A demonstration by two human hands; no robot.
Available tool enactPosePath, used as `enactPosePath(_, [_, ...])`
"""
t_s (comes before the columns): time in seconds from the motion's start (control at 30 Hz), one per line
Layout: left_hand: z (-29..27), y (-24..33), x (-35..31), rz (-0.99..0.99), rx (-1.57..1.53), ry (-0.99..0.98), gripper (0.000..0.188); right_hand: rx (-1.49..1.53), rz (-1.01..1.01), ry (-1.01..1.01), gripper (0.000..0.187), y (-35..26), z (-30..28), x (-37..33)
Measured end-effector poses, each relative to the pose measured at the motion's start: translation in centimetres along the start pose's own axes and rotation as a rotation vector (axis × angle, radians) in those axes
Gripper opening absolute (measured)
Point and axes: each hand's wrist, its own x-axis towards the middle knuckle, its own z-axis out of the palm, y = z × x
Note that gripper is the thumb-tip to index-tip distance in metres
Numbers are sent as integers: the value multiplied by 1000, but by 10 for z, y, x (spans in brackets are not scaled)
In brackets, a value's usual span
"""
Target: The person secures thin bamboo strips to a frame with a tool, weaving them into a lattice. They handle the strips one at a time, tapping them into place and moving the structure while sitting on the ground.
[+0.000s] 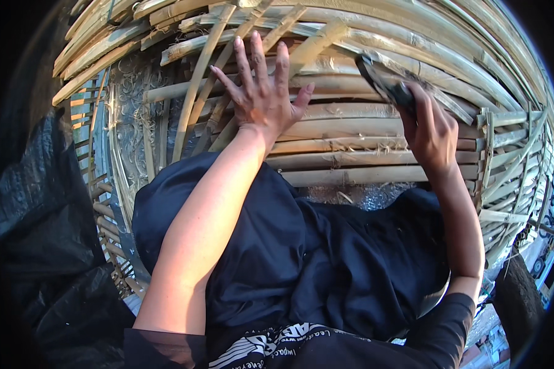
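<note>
In the head view, the left hand (pixel 261 104) is spread flat with fingers apart, over slanting strips (pixel 204 80) that cross the bamboo slats (pixel 351 129); whether it presses on them is hard to tell. The right hand (pixel 434 132), well apart from it, is closed around a dark tool (pixel 385 86) above the slats, beside a wider strip (pixel 317 46). The step looks like working the strips into or onto the slats; the next move probably calls for steadying one strip while the tool meets it.
</note>
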Motion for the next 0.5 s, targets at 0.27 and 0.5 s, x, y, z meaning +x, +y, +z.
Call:
enactPosePath(0.27, [-5,0,-3,-5,9,-32,80,71,-38,102,35,0,-1,-4])
enactPosePath(0.5, [-1,-4,-4,-3,29,-19,80,-53,114,-186,37,-6,2,-3])
